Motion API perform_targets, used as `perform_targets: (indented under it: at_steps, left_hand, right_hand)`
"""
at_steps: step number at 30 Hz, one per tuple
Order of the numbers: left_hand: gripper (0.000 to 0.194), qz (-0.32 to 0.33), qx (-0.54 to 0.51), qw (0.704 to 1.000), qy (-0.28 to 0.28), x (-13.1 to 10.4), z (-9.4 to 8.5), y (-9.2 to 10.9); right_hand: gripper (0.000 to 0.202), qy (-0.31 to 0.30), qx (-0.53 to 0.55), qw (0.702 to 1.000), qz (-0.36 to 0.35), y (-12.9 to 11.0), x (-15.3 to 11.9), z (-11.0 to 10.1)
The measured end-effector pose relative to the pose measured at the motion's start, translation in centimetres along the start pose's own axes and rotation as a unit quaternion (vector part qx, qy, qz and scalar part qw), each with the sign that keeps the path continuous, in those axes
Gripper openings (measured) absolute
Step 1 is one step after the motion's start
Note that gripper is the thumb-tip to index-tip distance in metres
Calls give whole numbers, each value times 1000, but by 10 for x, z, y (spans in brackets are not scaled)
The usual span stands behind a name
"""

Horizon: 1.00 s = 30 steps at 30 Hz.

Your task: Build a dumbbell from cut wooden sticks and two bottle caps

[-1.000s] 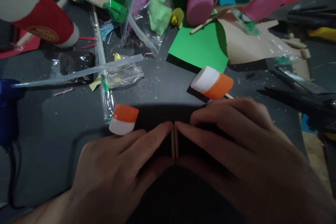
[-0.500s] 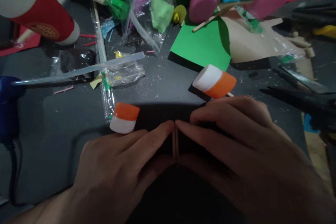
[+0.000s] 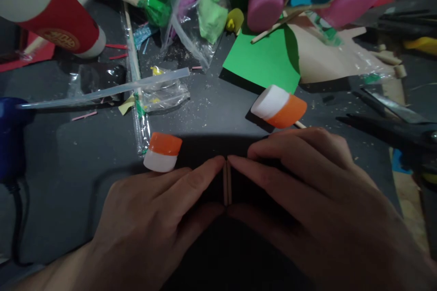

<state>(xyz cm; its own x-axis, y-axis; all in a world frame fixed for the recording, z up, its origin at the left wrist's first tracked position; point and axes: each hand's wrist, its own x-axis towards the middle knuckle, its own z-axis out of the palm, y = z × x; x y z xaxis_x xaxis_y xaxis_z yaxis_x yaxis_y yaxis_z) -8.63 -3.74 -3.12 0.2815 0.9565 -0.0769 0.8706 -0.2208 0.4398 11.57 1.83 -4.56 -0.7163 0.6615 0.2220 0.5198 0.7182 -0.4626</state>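
Two short, thin wooden sticks (image 3: 227, 184) stand side by side between my hands, their long sides together. My left hand (image 3: 153, 209) holds them from the left, index fingertip at the far end and thumb at the near end. From the right, my right hand (image 3: 307, 195) presses in the same way, its fingertips close to the left ones. Just beyond my left knuckles is an orange-and-white rounded piece (image 3: 163, 152). A second orange-and-white piece (image 3: 279, 106), with a thin stick coming out of it, lies beyond my right hand. The palms and the undersides of the fingers are hidden.
At the left are a blue glue gun (image 3: 13, 141) with a glue stick (image 3: 102, 93) and a red-and-white cup (image 3: 68, 22). Green paper (image 3: 262, 59) and bagged clay (image 3: 211, 13) lie at the back. Black-handled scissors (image 3: 385, 132) rest at the right.
Both hands keep the same grip on the sticks. The view has shifted very slightly, and nothing else has visibly moved.
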Motion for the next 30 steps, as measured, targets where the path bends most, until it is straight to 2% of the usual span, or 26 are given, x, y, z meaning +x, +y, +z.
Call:
perform_targets:
  at_steps: [6,15,30]
  left_hand:
    - [31,1,-8,1000,13,-3,2,0]
    - [30,-3,-19,1000,-4,-2,0,0]
    - [28,-20,-26,999,2,-2,0,0]
  right_hand:
    - [25,6,4,1000,1,0,1,2]
    - [25,9,14,1000,11,-2,1,1]
    - [18,2,-1,1000,-2,-2,5,-3]
